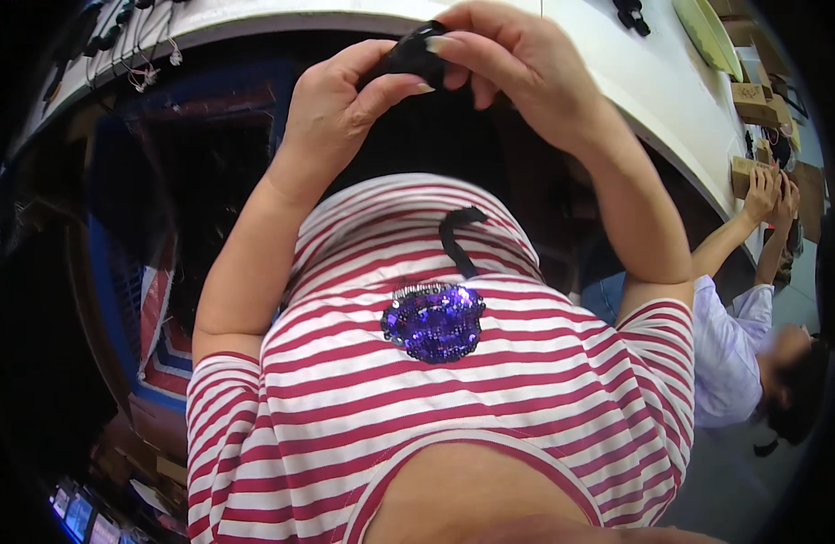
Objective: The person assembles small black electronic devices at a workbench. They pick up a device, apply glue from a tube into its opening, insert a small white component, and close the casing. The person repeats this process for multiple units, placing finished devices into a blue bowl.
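Observation:
A small, glossy black piece (416,54) with a curved surface is held between my hands at the near edge of the white table. I cannot make out its exact kind. My left hand (340,95) pinches its left end between thumb and fingers. From the other side, my right hand (526,68) grips it with the thumb on top and the fingers curled beneath. The fingers of both hands cover part of the piece.
Black cables with small pale connectors (145,77) lie on the white table (635,82) at the far left. Black parts (631,16) and a pale green tray (710,36) are at the far right. Beyond, another person's hands (769,193) touch a cardboard box (744,177).

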`<state>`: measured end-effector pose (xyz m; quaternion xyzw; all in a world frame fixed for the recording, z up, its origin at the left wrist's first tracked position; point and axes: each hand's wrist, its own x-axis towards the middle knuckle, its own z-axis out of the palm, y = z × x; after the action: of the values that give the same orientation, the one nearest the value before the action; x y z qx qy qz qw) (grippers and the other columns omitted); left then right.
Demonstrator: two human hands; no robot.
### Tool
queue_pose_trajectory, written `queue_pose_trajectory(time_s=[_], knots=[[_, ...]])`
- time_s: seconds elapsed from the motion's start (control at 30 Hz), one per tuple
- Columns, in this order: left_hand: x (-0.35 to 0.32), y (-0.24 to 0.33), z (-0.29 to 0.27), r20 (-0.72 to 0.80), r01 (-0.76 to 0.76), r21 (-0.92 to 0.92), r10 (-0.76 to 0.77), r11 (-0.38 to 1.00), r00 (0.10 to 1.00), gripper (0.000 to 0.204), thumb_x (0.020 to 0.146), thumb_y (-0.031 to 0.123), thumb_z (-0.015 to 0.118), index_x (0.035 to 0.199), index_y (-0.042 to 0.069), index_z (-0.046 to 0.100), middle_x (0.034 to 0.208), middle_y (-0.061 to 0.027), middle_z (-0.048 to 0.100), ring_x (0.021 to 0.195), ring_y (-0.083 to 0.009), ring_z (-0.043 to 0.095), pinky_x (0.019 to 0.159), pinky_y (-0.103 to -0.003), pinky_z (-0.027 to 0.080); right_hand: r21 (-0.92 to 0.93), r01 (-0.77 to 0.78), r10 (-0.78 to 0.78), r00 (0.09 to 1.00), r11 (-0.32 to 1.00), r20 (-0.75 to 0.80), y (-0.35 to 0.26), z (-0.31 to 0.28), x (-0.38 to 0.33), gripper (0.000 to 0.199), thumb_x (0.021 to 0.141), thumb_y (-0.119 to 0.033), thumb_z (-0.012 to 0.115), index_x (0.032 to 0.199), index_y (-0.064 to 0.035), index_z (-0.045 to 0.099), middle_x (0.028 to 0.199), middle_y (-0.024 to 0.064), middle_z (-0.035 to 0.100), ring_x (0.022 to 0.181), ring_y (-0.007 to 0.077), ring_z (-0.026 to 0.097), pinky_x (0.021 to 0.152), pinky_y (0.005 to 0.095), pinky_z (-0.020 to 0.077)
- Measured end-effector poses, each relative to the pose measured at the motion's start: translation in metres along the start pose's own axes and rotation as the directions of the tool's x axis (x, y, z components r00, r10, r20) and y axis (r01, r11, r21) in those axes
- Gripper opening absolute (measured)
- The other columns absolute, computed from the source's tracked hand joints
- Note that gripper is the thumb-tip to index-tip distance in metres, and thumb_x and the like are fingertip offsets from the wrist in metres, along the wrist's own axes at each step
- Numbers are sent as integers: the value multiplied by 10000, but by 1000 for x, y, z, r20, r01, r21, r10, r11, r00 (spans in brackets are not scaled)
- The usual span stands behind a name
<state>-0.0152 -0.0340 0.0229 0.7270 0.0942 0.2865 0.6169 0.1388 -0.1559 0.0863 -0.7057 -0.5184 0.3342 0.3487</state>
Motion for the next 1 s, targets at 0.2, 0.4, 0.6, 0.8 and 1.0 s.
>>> queue_pose_trajectory(time_s=[0.2,0.4,0.6,0.8,1.0], knots=[[21,7,-11,-102,48,-747,-186,663,977,441,934,368,464,1144,-20,462,669,28,365,543,-60,280,510,-212,271,105,62,-77,986,993,150,39,78,6,377,871,-334,575,1035,5,577,915,165,638,887,234,611,805,336,470],[32,19,-7,-317,-155,-656,-84,739,945,399,917,385,481,1100,32,456,641,43,309,523,-61,265,484,-218,241,330,-55,39,998,943,54,35,87,-16,254,933,-249,471,857,-22,555,685,21,525,628,77,491,586,220,407],[45,59,-4,-129,-25,-462,-39,886,991,666,892,489,481,1329,20,300,1143,-152,527,931,-178,576,855,-299,463,506,74,-24,994,859,-104,0,-7,-76,279,904,-293,518,779,-47,562,637,12,517,583,72,463,526,229,392],[57,107,10,303,6,-367,114,930,946,808,879,613,358,1363,-28,271,1172,-197,547,1006,-221,602,890,-327,470,382,427,-148,802,819,-579,-44,-156,-116,328,932,-296,442,759,-34,539,629,23,492,498,62,435,406,189,300],[62,133,34,418,-104,-204,183,973,890,859,853,651,365,1354,-42,293,1170,-215,548,1000,-241,609,873,-344,482,142,587,-258,543,797,-799,-81,-295,-112,302,957,-319,390,830,-72,508,605,2,500,403,57,334,341,188,252]])
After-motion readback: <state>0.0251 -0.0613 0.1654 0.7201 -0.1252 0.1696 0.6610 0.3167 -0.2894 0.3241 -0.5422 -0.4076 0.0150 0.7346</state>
